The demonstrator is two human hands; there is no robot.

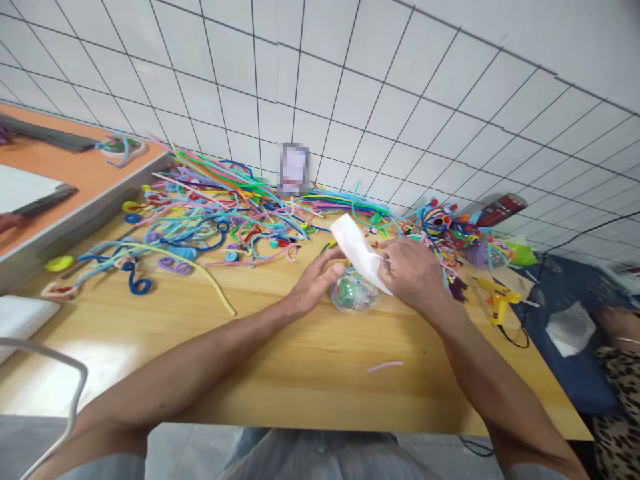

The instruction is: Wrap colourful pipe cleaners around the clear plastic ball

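A clear round ball (354, 293) with green and coloured bits inside rests on the wooden table (300, 373). My left hand (320, 280) is at the ball's upper left side, its fingers apart and the fingertips partly hidden behind a white tissue-like sheet (356, 247). The sheet slants over the top of the ball. My right hand (413, 273) pinches the sheet's right edge, above and to the right of the ball.
Colourful pipe cleaners (200, 213) are heaped along the back left. A phone (293, 170) leans on the tiled wall. At right lie a yellow glue gun (499, 300) and decorated balls (440, 220). Another person's arm (620, 323) shows at far right.
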